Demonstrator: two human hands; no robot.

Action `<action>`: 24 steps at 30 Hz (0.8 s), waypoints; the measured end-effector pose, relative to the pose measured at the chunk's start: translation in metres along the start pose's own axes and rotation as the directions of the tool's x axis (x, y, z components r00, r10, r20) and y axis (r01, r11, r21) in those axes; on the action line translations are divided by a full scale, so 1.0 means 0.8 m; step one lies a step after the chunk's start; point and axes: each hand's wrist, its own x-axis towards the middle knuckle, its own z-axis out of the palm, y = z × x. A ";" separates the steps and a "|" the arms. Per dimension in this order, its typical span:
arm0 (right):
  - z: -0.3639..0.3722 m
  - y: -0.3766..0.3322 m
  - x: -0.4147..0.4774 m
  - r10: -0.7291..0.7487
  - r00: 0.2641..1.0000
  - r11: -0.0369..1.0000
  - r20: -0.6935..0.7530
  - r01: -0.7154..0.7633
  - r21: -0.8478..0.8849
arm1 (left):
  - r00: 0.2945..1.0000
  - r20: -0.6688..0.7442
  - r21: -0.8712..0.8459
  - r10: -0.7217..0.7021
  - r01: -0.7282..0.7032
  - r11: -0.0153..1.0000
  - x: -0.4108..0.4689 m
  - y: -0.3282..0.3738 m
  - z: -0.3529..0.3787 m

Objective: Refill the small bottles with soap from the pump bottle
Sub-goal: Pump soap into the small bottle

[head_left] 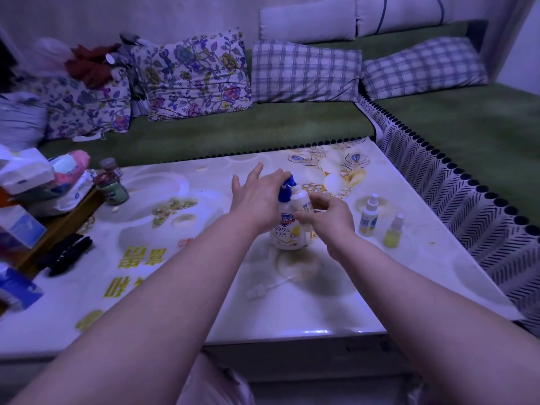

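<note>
Standing upright near the middle of the table [321, 305], the pump bottle [287, 232] was found with the left hand [255, 197] laid over its blue pump head [287, 185]. That hand's fingers [258, 172] were straight and spread, gripping nothing and apparently bearing down. The right hand [331, 219] had its fingers [324, 200] curled round an uncapped white small bottle [301, 200], held tilted with its mouth close against the spout; whether soap was running could not be told. Two more stood apart to the right with caps on: a white spray bottle [368, 217] and, just beside it, a yellow-green spray bottle [393, 235]. A detached spray cap [268, 286] with its dip tube lay on the table nearer the person. In my judgement the pump bottle was the heavier item and steady on its base, provided the press went straight down on the top of the head; a sideways push could tip it. The held bottle looked light and thin-walled, likely to yield under a hard squeeze and to turn slippery if soap ran down it. It was best taken round the mid-body, below the shoulder, leaving the narrow neck free at the spout.
</note>
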 end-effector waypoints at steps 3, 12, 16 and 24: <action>0.000 0.001 -0.001 -0.001 1.000 1.000 -0.001 0.001 0.001 | 1.000 -0.005 0.034 -0.008 0.008 0.999 -0.001 0.005 0.002; 0.003 0.006 -0.003 0.034 0.999 0.999 -0.001 -0.034 -0.026 | 1.000 0.004 0.084 -0.007 0.006 0.996 -0.003 0.005 0.009; 0.003 0.005 -0.002 0.034 0.999 0.999 -0.003 -0.034 -0.025 | 1.000 0.009 0.081 -0.006 0.005 0.997 -0.003 0.004 0.009; 0.000 0.004 -0.005 0.026 1.000 1.000 -0.009 -0.026 -0.017 | 1.000 0.023 -0.049 -0.010 0.011 0.999 0.000 -0.002 0.005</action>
